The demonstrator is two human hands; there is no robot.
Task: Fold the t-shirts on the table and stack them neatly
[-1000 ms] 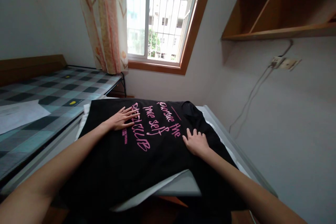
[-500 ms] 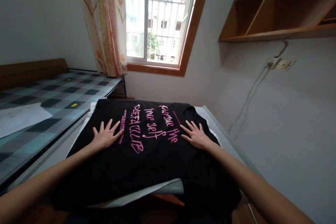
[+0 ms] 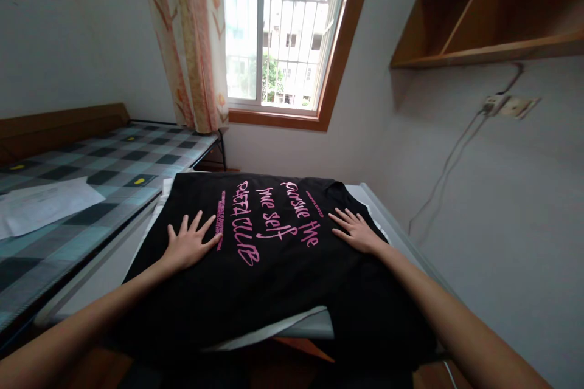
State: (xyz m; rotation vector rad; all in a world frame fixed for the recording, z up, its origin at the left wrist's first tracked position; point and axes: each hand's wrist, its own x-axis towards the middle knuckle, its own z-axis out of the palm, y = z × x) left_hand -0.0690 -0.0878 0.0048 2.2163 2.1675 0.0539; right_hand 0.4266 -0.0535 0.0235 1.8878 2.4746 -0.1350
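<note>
A black T-shirt (image 3: 269, 292) with pink lettering lies spread flat over a white-covered board (image 3: 292, 328) in front of me. My left hand (image 3: 189, 243) rests flat on its left part, fingers spread, just left of the print. On the right part, beside the last line of lettering, my right hand (image 3: 358, 231) lies flat and open as well. Neither hand holds anything. The shirt's near hem hangs over the board's front edge.
A bed with a checked cover (image 3: 91, 164) and a white sheet of paper (image 3: 45, 203) stands to the left. Behind are a window (image 3: 283, 30) with a floral curtain (image 3: 191, 36). A wooden shelf (image 3: 493, 12) and a wall socket with cable (image 3: 506, 106) are on the right.
My left hand slid from the lettering toward the shirt's left side and spread its fingers. My right hand moved farther up and right across the cloth. Both stayed flat.
</note>
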